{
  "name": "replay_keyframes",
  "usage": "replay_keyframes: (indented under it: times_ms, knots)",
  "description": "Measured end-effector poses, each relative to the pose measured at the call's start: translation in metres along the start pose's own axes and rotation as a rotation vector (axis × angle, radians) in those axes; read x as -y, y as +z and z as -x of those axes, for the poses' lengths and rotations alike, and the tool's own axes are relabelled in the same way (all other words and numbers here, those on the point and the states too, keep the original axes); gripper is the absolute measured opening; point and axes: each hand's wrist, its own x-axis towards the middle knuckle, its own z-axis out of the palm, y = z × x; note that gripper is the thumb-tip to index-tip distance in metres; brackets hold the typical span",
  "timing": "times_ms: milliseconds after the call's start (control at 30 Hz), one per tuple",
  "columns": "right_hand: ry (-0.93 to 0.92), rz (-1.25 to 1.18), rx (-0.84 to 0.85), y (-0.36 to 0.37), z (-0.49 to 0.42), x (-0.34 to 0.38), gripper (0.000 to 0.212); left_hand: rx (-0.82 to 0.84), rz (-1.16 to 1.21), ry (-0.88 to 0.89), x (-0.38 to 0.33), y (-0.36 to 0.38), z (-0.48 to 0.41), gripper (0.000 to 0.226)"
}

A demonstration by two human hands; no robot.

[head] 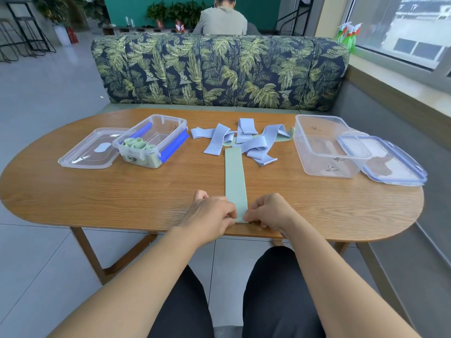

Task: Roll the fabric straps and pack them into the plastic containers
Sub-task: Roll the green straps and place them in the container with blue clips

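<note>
My left hand (pixel 212 213) and right hand (pixel 268 211) flank the near end of a long pale-green fabric strap (pixel 235 176), each pinching one corner with curled fingers. The strap lies flat on the oval wooden table (pixel 122 191), running away from me toward a heap of light-blue fabric straps (pixel 244 140). Rolled green straps (pixel 136 143) sit in the clear blue-clipped plastic container (pixel 170 125) at left; a larger clear plastic container (pixel 327 167) stands at right.

A blue strap (pixel 216 143) in the far pile bears small print that seems to begin "20". The rest is too small to read. Black handwritten marks stand on the near wall of the left container (pixel 133 160). More stand on the near and far walls of the right container (pixel 333 168). None of the handwriting is legible.
</note>
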Motion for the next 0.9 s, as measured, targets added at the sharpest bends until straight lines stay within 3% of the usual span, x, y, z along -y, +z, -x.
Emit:
replay_keyframes:
  times_ms: [233,433,700,900]
  knots:
    - [-0.219,-0.311,-0.084,0.008,0.01,-0.027,0.011,-0.031,0.02,0.042,0.008,0.004,-0.003,0.016]
    - [-0.307,0.104,-0.211,0.02,0.001,-0.034,0.012,-0.044,-0.019,0.111,0.013,0.003,-0.003,0.02]
    - [-0.332,0.162,-0.208,0.019,-0.004,-0.034,0.007,-0.112,0.048,0.098,0.019,0.01,0.004,0.029]
    - [-0.301,0.1,-0.154,0.015,-0.007,-0.032,0.019,-0.159,0.008,0.079,0.017,0.013,-0.001,0.014]
